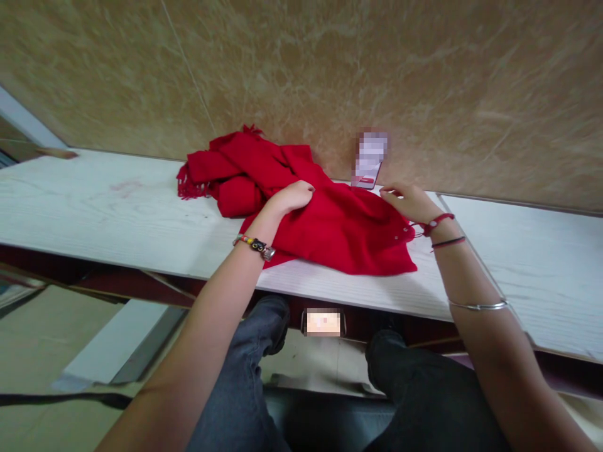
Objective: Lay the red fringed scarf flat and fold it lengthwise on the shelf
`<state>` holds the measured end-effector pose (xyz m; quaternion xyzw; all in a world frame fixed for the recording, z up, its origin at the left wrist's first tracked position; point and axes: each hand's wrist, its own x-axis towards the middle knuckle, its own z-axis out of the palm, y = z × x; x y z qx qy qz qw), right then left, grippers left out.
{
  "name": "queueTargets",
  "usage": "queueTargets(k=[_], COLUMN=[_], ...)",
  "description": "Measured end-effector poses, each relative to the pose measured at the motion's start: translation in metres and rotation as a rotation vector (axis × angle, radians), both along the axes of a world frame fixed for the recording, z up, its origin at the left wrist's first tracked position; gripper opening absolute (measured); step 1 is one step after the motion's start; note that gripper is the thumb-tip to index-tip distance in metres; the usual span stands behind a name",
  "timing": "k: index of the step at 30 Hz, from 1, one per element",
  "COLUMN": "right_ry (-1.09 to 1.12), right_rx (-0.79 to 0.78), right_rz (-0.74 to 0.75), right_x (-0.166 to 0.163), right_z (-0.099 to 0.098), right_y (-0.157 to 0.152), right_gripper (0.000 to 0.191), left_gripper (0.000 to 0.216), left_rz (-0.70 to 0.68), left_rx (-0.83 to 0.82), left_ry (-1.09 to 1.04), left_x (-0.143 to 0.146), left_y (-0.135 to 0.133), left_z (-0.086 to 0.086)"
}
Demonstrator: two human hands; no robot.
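The red scarf (348, 226) lies mid-table (94, 213). Left hand (296, 196) rests bent on it, right hand (411, 202) by its far edge; whether either grips, I cannot tell. Smooth creases outward, lightly.

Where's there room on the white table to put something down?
Left: bare white table between the fringe and the brown piece by the wall. Right: the board beyond the right forearm. The middle's crowded: red cloth, left hand, right hand, and the phone behind.
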<state>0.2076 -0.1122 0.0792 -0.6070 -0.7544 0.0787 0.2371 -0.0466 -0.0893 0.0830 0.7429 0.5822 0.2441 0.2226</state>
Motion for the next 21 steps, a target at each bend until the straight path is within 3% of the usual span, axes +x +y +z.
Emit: queueTargets(k=[4, 8, 14, 17, 19, 21], right_ry=[-0.015, 0.164, 0.551, 0.556, 0.509, 0.431], right_rx=[-0.037, 0.028, 0.424, 0.587, 0.607, 0.486], right_rz=[0.016, -0.003, -0.159, -0.090, -0.038, 0.041], right_x=[-0.019, -0.015, 0.013, 0.018, 0.018, 0.019], right_z=[-0.014, -0.019, -0.005, 0.011, 0.024, 0.034], right_y=[0.003, 0.011, 0.021, 0.010, -0.005, -0.020], right_gripper=[0.030, 0.025, 0.024, 0.028, 0.029, 0.028], left_gripper=[0.020, 0.017, 0.011, 0.006, 0.005, 0.011], left_rz=[-0.081, 0.012, 0.182, 0.165, 0.058, -0.168], left_rx=[0.015, 0.171, 0.515, 0.652, 0.613, 0.339], left_ry=[-0.231, -0.391, -0.583, -0.646, -0.564, -0.317], left_x=[0.015, 0.010, -0.007, -0.008, -0.011, -0.019], left_y=[0.009, 0.019, 0.020, 0.006, -0.006, -0.018], left_z=[-0.018, -0.017, 0.015, 0.038, 0.050, 0.057])
